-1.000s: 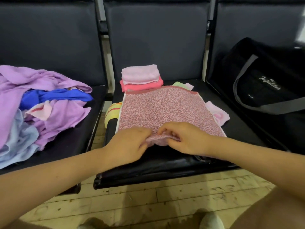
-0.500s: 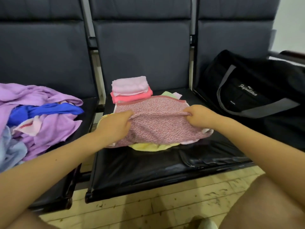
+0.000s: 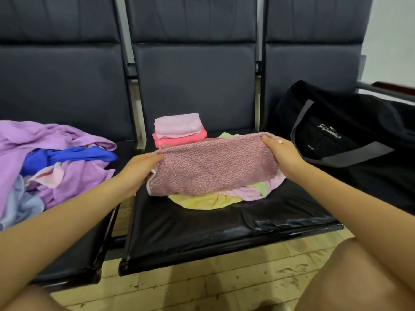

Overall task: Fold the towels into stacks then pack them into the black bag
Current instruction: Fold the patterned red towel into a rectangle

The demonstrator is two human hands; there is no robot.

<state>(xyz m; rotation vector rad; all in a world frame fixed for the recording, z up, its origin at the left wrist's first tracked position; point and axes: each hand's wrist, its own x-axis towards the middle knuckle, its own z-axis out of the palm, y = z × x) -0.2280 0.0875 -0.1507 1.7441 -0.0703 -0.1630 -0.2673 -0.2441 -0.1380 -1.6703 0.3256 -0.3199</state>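
Observation:
A speckled pink towel [image 3: 213,167], folded in half, hangs just above the middle black seat [image 3: 224,232]. My left hand [image 3: 139,169] grips its left end and my right hand [image 3: 281,153] grips its right end. Under it lie a yellow towel [image 3: 202,202] and a crumpled pale pink and green towel [image 3: 256,190]. Behind stands a small stack: a light pink folded towel [image 3: 177,123] on a coral folded towel [image 3: 179,140]. The black bag [image 3: 350,140] with grey straps sits on the right seat.
A heap of unfolded purple, blue and light blue cloths [image 3: 51,162] covers the left seat. Dark seat backs [image 3: 195,70] rise behind. A wooden floor [image 3: 213,286] lies below the seat fronts, and my knees show at the bottom corners.
My hands took the near edge of the flat speckled towel, carried it back over itself, moved apart to its ends and lifted it. The yellow towel beneath came into view.

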